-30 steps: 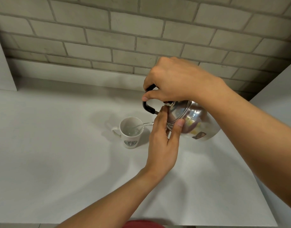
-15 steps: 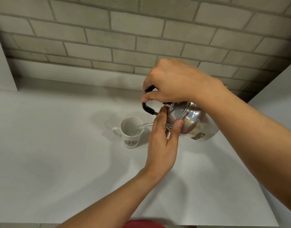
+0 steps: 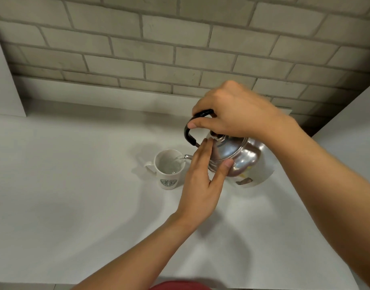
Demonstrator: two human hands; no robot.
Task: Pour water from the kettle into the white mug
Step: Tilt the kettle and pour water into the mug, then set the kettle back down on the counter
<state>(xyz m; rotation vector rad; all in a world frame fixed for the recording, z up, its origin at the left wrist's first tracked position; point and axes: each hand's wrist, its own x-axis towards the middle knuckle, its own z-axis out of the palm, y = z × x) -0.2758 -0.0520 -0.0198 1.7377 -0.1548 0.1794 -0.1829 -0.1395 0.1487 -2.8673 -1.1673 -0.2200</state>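
Note:
A shiny steel kettle (image 3: pixel 245 164) hangs tilted to the left above the counter, its thin spout over the rim of the white mug (image 3: pixel 168 173). My right hand (image 3: pixel 234 110) is shut on the kettle's black handle (image 3: pixel 189 133) from above. My left hand (image 3: pixel 203 181) presses its fingers and thumb flat against the kettle's lid, holding it in place. A clear stream of water runs from the spout into the mug. The mug stands upright on the counter, handle to the left, a green logo on its front, with water inside.
The white counter (image 3: pixel 75 195) runs wide to the left and front. A grey brick wall (image 3: pixel 159 49) rises behind it. White panels stand at the far left (image 3: pixel 4 86) and far right (image 3: pixel 351 122). A bit of red cloth (image 3: pixel 180 285) shows at the bottom edge.
The kettle stays tilted over the mug and water keeps flowing. Both hands hold nearly the same pose, with only a slight shift.

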